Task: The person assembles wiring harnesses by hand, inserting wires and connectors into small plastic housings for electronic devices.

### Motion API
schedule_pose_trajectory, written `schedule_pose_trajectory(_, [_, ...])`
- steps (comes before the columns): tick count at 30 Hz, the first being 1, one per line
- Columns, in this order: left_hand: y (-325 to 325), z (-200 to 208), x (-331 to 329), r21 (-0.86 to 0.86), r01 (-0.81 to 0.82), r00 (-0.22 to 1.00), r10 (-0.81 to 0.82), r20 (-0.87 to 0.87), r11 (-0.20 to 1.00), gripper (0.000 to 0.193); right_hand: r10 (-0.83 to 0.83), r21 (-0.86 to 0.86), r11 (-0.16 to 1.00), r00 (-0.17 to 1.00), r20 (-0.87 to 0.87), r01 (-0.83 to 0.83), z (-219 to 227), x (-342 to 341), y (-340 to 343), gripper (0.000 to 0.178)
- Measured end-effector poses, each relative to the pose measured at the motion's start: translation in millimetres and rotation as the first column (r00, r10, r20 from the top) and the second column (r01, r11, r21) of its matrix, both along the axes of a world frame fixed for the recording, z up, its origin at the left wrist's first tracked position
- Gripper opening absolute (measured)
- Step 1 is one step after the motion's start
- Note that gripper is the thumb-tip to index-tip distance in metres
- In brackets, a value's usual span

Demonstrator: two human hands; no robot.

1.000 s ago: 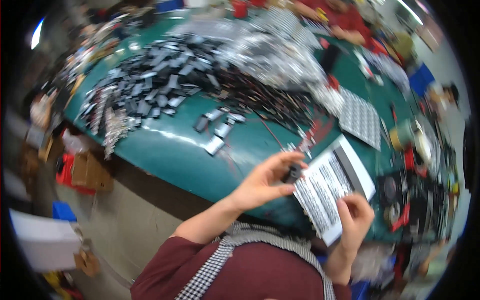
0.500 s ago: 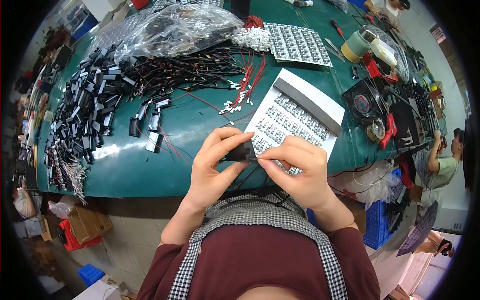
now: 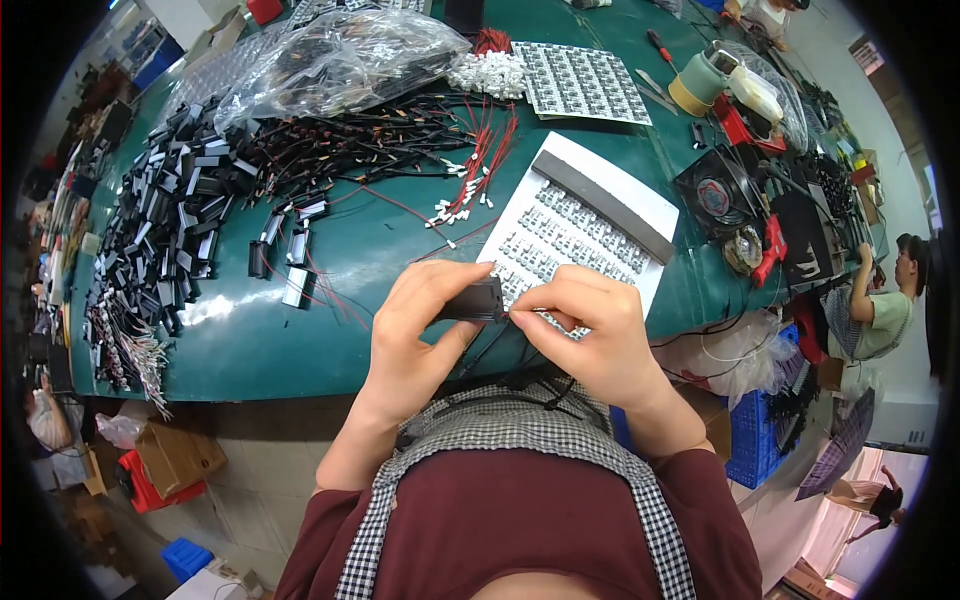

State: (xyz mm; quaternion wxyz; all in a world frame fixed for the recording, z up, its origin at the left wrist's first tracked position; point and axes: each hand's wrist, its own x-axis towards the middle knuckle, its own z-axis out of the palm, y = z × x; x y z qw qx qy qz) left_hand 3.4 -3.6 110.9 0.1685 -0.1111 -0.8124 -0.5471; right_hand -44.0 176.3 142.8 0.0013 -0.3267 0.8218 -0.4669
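Note:
My left hand (image 3: 408, 325) is closed around a small black plastic housing (image 3: 478, 302), thumb below and fingers above, with the housing's end turned to the right. Against that end my right hand (image 3: 590, 325) pinches thumb and forefinger together. What sits in the pinch is too small to make out. Both hands are over the table's near edge. Just beyond them lies a white board (image 3: 655, 212) bearing rows of small electronic parts, with a dark grey foam strip (image 3: 605, 207) across it. Thin dark cables (image 3: 485, 345) show below the housing.
Black housings (image 3: 170, 200) are heaped at the left, a few with red wires (image 3: 293, 262) nearer me. Black cables (image 3: 350, 140) and a clear plastic bag (image 3: 340, 65) lie behind. A second parts sheet (image 3: 580, 80), a flask (image 3: 700, 82) and a fan (image 3: 715, 195) stand further right.
The housing has turned in my left hand, so its long side and end now show. My right fingertips stay close to its end. The whole view has shifted slightly.

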Motion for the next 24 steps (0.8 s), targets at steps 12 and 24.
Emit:
schedule_pose_trajectory(12, [1.1, -2.4, -7.9, -0.084, 0.036, 0.997, -0.041, -0.064, 0.996, 0.035, 0.034, -0.096, 0.995, 0.937, 0.348, -0.001, -19.1, -2.6, 5.0, 0.024])
schedule_pose_trajectory(24, [23.7, -18.1, -2.8, 0.023, 0.085, 0.993, -0.087, 0.084, 0.996, 0.020, 0.052, 0.059, 0.996, 0.990, 0.133, -0.060, -32.7, 6.2, 3.2, 0.059])
